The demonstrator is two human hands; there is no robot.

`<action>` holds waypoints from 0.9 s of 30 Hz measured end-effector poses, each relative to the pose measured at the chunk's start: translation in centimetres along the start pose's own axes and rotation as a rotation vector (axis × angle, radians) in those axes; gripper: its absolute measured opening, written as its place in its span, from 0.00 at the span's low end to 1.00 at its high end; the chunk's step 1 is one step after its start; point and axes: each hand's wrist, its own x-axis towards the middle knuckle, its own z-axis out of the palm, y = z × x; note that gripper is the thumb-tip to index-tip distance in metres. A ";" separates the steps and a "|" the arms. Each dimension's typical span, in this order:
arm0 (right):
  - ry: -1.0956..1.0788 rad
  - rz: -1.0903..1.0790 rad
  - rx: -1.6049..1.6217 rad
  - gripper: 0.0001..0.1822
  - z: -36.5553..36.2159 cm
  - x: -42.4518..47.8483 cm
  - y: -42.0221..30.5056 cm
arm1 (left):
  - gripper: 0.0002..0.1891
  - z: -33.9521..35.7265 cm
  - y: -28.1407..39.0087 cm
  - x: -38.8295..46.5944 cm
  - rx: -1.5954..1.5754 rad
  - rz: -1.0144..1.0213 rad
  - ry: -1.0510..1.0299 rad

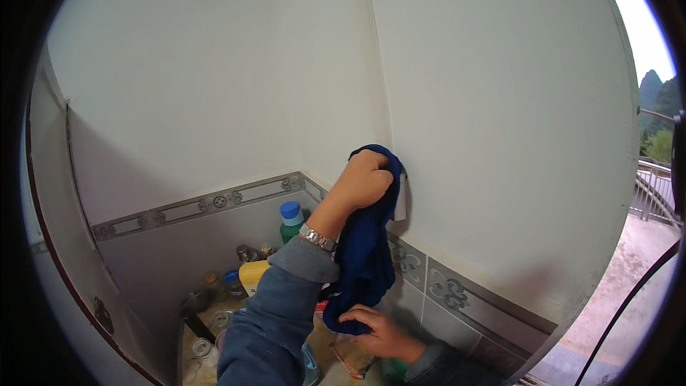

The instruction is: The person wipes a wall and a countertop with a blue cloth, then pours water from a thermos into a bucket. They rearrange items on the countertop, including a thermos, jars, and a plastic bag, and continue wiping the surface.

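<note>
A dark blue cloth [367, 257] hangs in the corner between two walls, stretched between my hands. My left hand [367, 179] is curled around its upper end, and a metal-band watch [317, 237] sits on that wrist. Lower down, my right hand [378, 329] pinches the bottom fold of the cloth. Just behind the upper end, a white box [401, 198] is fixed to the right wall, partly covered by the cloth. Under my right hand lies a clear packet [351, 356], partly hidden.
Below the patterned tile border [220, 202], a crowded surface holds a green bottle with a blue cap [291, 220], a yellow container [253, 274], a glass jar [203, 349] and a dark-handled pan [197, 321]. At right, the wall edge meets an outdoor area with a railing [655, 193] and black cable [624, 308].
</note>
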 end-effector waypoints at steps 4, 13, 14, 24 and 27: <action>-0.036 0.030 -0.011 0.21 0.4 0.0 -0.3 | 0.08 -0.2 -0.6 -0.6 -0.260 -0.080 -0.029; -0.258 0.100 -0.069 0.18 0.6 -2.5 -0.6 | 0.21 2.9 -6.3 -8.2 -1.770 -0.155 -0.063; -0.289 0.107 -0.060 0.21 0.8 -2.6 -0.5 | 0.23 3.0 -8.3 -8.9 -1.744 -0.038 -0.062; -0.372 0.217 -0.274 0.22 0.1 -4.1 -1.8 | 0.24 5.0 -10.4 -12.0 -1.995 -0.064 0.107; -0.343 0.262 -0.290 0.22 -0.4 -4.5 -2.2 | 0.24 5.8 -11.6 -12.1 -1.559 -0.024 0.241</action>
